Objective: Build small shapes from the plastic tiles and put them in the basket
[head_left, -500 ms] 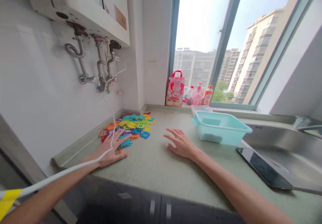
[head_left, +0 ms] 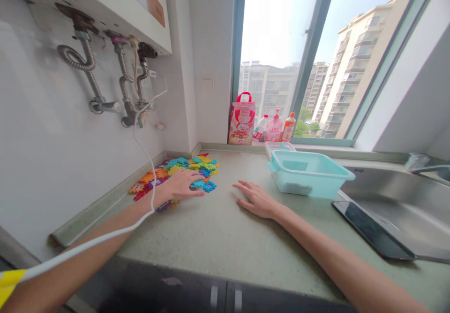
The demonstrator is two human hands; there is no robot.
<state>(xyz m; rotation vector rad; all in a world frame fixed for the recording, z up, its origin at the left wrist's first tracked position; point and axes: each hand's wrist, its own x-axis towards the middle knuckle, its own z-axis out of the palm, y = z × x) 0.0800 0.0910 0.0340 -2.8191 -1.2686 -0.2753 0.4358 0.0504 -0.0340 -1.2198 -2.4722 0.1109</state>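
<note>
L hand over R part of pile, thumb and fingers apart, moderately wide gap facing R; blue pc. (head_left: 210, 186) shows at the gap, contact can't be told. Multicolored pile (head_left: 191, 164) of toothed pcs. lies under and beyond L hand (head_left: 191, 184), by counter's (head_left: 211, 238) back-L corner; its long axis slants approx. from near-L to far-R, along the wall edge. L hand clearly the nearer one. R hand (head_left: 255, 199) sits mid-counter, R of pile w/ bare surface between; palm down, fingers loosely spread, nothing seen in it. Farther R: teal tub (head_left: 309, 188), toward back edge, next to sink (head_left: 379, 195); phone (head_left: 372, 231) lies along sink's L rim. White cord (head_left: 105, 238) crosses in front of L forearm, approx. from back wall to lower L.
</note>
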